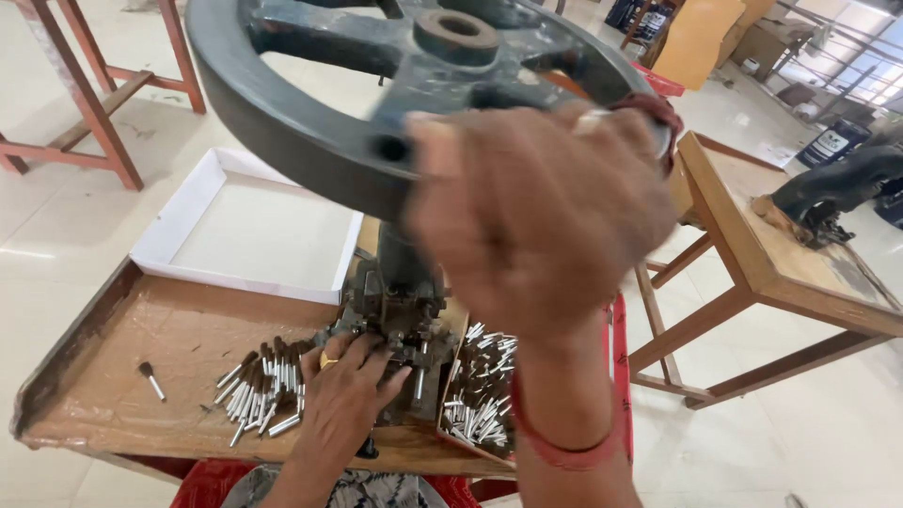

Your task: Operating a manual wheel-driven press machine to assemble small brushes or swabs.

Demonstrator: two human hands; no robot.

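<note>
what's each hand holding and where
The right hand grips the big grey wheel at its near rim. The left hand rests at the base of the press; whether it pinches anything cannot be told.

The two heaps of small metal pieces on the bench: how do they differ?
The left heap lies loose on the brown bench top, and its pieces have dark tips; the right heap sits in a shallow tray and looks all silver. The left hand rests beside the left heap; the right hand is up on the big wheel. Both are short silver tubes.
</note>
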